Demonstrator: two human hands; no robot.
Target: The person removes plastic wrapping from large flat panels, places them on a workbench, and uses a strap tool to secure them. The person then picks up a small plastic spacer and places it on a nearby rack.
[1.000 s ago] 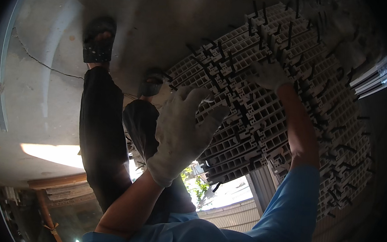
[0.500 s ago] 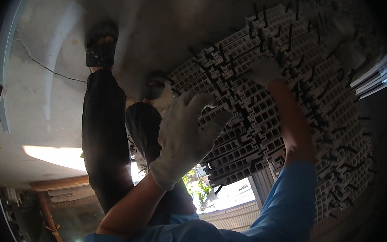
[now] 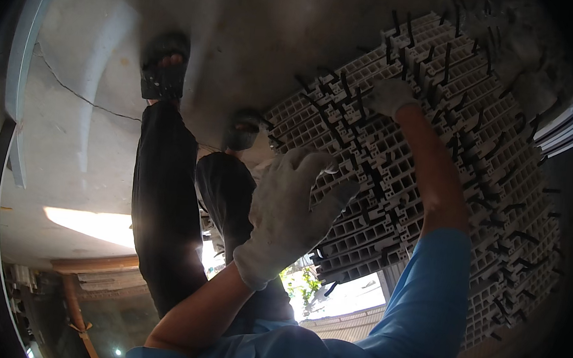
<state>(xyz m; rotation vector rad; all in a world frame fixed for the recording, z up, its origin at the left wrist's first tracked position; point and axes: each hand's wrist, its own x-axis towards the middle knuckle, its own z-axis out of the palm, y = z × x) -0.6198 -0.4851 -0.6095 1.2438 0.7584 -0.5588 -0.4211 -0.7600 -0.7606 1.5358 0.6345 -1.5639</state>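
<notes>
A large stack of pale, grid-ended hollow profiles [image 3: 412, 189] fills the right side, with short black strips [image 3: 447, 64] sticking out of many ends. My right hand [image 3: 394, 96], in a pale work glove, reaches to the far part of the stack among the strips. Its fingers are dim and partly hidden, so what they hold, if anything, does not show. Nearer to me, my left hand [image 3: 283, 216], also gloved, is raised in front of the stack's left side. The thumb stands apart from the curved fingers, and nothing is visible between them.
On the concrete floor [image 3: 66, 155], a crack runs at the left. My legs in dark trousers [image 3: 167, 203] and dark sandals [image 3: 165, 68] are left of the stack. A metal rail [image 3: 21, 84] edges the far left; a wooden frame [image 3: 95, 264] stands lower left.
The whole view has shifted, so the scene sits slightly further right. Against the stack, my right hand has moved a little left and farther away. My left hand keeps its curved pose.
</notes>
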